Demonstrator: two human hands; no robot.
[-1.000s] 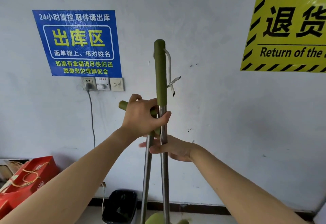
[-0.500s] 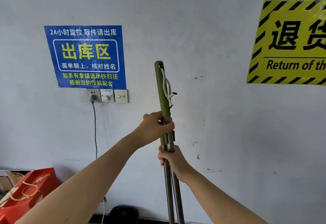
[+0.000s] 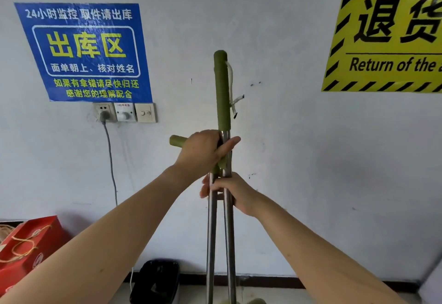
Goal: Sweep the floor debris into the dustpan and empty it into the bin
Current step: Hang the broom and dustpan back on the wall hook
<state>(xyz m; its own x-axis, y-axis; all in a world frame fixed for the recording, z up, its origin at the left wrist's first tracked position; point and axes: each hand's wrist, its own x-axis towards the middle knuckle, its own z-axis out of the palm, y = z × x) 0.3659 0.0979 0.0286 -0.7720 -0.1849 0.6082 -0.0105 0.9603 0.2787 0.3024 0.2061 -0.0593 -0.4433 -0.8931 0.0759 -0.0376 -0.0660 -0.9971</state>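
Two steel poles stand upright side by side in front of the wall. The broom handle [image 3: 222, 93] has a long green grip with a white cord loop at its top. The dustpan handle [image 3: 211, 244] is the left pole, and its short green grip [image 3: 178, 140] sticks out to the left. My left hand [image 3: 201, 152] is closed around that green grip where the poles meet. My right hand [image 3: 230, 192] wraps both poles just below. A black bin [image 3: 156, 281] stands on the floor against the wall, left of the poles. The broom head and pan are mostly out of view.
A red gift box [image 3: 26, 248] lies at the lower left by the wall. A cable hangs from the wall socket [image 3: 104, 112] down beside the bin. A blue sign [image 3: 83, 50] and a yellow sign [image 3: 392, 31] are on the wall.
The view has tilted down, so the bin and floor edge show again. The dustpan's green grip now sticks out left of my left hand, and the poles have spread apart slightly.
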